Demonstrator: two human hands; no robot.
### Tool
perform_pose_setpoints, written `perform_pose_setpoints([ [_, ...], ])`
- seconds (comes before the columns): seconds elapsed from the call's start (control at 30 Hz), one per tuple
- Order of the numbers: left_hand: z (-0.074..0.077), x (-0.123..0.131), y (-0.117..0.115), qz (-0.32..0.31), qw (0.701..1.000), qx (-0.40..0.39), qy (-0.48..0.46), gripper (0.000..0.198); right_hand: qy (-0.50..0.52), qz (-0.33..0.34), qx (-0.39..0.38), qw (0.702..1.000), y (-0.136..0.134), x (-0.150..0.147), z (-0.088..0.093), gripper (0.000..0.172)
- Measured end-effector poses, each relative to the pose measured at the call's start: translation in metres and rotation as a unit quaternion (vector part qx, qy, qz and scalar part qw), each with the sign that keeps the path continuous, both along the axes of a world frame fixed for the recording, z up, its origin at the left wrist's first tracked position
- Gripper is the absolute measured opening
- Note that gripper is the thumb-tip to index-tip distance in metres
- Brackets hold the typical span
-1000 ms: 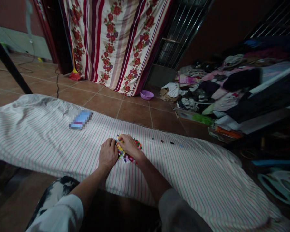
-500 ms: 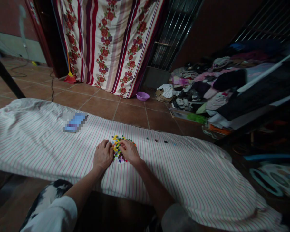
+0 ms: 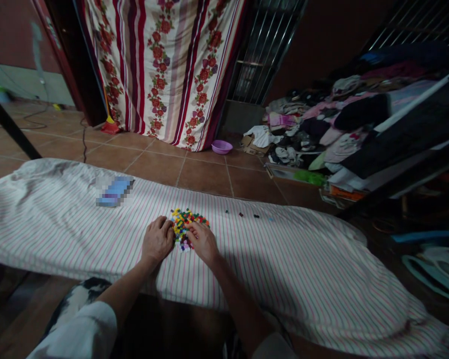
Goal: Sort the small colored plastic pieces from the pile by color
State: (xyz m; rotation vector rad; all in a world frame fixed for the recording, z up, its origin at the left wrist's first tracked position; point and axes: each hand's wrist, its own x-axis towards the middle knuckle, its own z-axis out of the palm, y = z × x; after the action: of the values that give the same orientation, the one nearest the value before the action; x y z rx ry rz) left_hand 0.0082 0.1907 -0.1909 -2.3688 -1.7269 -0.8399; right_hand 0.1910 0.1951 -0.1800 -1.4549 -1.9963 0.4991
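Observation:
A heap of tiny coloured blocks (image 3: 180, 227), yellow, green, red, orange, white and dark, lies on a striped cloth (image 3: 284, 264). At its left edge rests my left hand (image 3: 158, 238), palm down, with the fingers laid against the blocks. Over the right side of the heap is my right hand (image 3: 204, 242), thumb and forefinger pinched together among the blocks. Whether a block is between those fingertips is too small to see. To the right, a few pieces lie apart in a row: a green one (image 3: 226, 212), dark ones (image 3: 256, 216) and a light blue one (image 3: 271, 219).
A blurred blue rectangular object (image 3: 115, 191) lies on the cloth at the left. Beyond the covered surface are a tiled floor (image 3: 205, 174), a purple basin (image 3: 222, 147), a red broom (image 3: 110, 127) and a hanging flowered curtain (image 3: 168, 75). Clothes (image 3: 322, 124) are piled at the right.
My right hand has shifted slightly down and its fingers uncover more of the heap's upper right. My left hand stays at the left edge. The camera view has moved a little.

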Motion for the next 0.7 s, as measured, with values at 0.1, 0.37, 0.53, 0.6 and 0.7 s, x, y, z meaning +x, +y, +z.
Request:
perform_pose_setpoints([
  [0.1, 0.000, 0.000, 0.000, -0.004, 1.000, 0.006, 0.016, 0.023, 0.025, -0.001, -0.007, 1.000, 0.000, 0.004, -0.001, 0.018],
  [0.37, -0.002, -0.002, -0.001, -0.021, 0.996, 0.006, 0.091, 0.026, 0.150, -0.058, -0.059, 0.985, -0.004, 0.022, -0.010, 0.021],
  [0.53, -0.002, -0.003, -0.001, -0.031, 0.993, 0.018, 0.110, 0.026, 0.171, -0.056, -0.085, 0.980, -0.008, 0.034, -0.013, 0.020],
  [0.6, -0.003, -0.005, 0.000, -0.031, 0.993, 0.018, 0.116, 0.027, 0.155, -0.065, -0.086, 0.982, -0.011, 0.038, -0.014, 0.020],
  [0.7, -0.005, -0.007, 0.002, -0.024, 0.994, 0.012, 0.109, 0.029, 0.123, -0.077, -0.076, 0.987, -0.015, 0.045, -0.014, 0.021],
])
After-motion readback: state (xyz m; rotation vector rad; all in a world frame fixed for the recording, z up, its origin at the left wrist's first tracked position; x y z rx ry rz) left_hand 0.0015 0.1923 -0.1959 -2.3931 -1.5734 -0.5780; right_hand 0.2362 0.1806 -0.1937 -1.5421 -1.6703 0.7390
